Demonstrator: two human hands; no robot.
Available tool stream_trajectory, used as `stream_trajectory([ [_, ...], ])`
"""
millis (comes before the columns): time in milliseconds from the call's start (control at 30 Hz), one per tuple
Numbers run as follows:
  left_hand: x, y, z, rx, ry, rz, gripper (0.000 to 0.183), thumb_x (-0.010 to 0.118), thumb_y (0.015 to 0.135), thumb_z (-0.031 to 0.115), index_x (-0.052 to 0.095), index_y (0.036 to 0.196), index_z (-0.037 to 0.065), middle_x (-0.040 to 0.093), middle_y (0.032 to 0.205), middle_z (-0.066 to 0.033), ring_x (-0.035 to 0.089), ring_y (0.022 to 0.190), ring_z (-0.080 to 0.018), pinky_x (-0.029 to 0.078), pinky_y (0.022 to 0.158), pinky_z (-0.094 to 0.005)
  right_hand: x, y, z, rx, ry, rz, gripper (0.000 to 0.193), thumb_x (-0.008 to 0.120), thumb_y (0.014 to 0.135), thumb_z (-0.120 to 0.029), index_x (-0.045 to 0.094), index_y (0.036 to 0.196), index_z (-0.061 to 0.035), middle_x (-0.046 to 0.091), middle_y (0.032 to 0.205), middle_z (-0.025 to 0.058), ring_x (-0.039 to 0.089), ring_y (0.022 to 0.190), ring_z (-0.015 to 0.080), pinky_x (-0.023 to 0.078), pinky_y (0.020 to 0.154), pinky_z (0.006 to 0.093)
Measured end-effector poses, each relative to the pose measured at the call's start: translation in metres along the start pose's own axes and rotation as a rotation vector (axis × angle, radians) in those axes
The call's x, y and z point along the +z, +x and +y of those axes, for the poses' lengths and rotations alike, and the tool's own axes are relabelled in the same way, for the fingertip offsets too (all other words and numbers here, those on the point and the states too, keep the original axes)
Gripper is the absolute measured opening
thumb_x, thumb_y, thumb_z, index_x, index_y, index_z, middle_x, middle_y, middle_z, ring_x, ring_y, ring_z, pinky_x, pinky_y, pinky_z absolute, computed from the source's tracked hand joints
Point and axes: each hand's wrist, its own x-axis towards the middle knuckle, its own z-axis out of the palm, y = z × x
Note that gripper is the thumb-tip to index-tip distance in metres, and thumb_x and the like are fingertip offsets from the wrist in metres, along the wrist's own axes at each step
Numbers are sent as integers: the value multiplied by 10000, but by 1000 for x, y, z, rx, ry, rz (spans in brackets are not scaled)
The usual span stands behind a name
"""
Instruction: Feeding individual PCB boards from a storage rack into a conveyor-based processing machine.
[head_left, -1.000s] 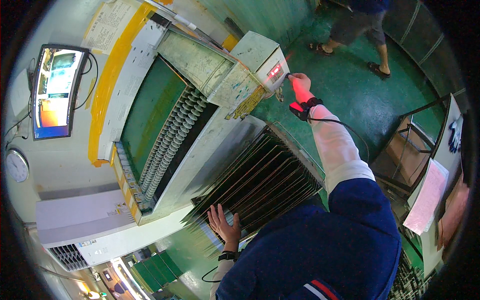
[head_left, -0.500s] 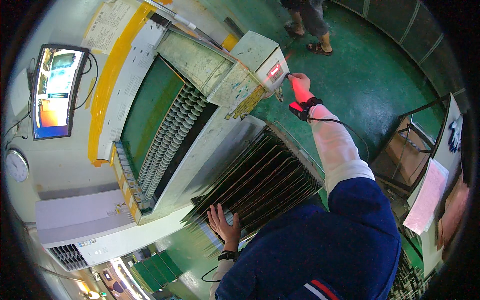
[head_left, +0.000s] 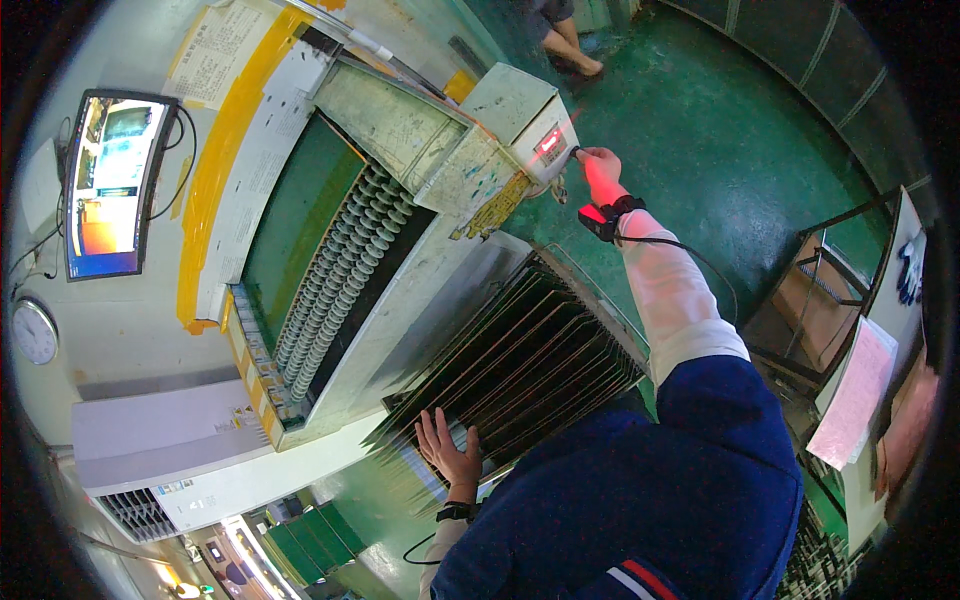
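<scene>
My right hand [head_left: 601, 173] reaches out to a pale control box [head_left: 507, 105] with a lit red display. Its fingers are closed around a small dark knob [head_left: 575, 152] on the side of the box, and red light falls on the hand and sleeve. My left hand [head_left: 452, 456] is spread, fingers stretched out, at the near left edge of a rack [head_left: 625, 350] of thin dark upright panels [head_left: 530, 335]. It holds nothing; whether the palm touches the panels I cannot tell. Both wrists carry black bands with cables.
Left of the rack stands a conveyor machine with rows of grey rollers [head_left: 345, 285]. A monitor [head_left: 118, 185] and a clock [head_left: 35, 332] are on the wall. At right, a frame stand [head_left: 815, 300] sits beside pinkish sheets [head_left: 853, 393] and a glove [head_left: 911, 268]. Another person's legs [head_left: 568, 42] show at the top.
The other person has stepped left and farther off, with less of the legs showing. Both my hands stay in place.
</scene>
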Motion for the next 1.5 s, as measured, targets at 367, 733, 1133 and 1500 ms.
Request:
stream_trajectory([
  [367,-5,-1,3,-36,-8,-25,761,691,934,524,489,1567,153,348,1683,-144,266,1551,-433,208,1234,-608,1,-7,-2,12,3,1,271,838,850,-190,745,1022,-1,692,805,39,600,655,136,469,581,316],
  [733,-7,-5,2,-24,-12,-30,771,753,886,420,505,1545,107,381,1660,-170,296,1524,-459,236,1227,-604,-29,-20,20,-1092,-1301,-287,121,662,881,-161,764,944,-170,717,815,139,693,683,336,533,577,479],
  [1133,-17,-18,-1,-36,-94,-92,862,664,935,671,447,1611,181,296,1712,-161,186,1580,-424,209,1220,-659,-55,-192,-33,-316,-867,-669,412,791,865,-464,759,953,-63,725,845,115,694,792,253,554,724,428],
  [1500,-4,-34,-21,26,-215,-23,827,716,924,537,460,1585,112,346,1678,-179,279,1537,-451,255,1223,-618,-56,-369,-91,-705,-1214,-528,630,782,863,-499,655,1310,-73,624,1269,131,551,1269,351,440,1055,501],
])
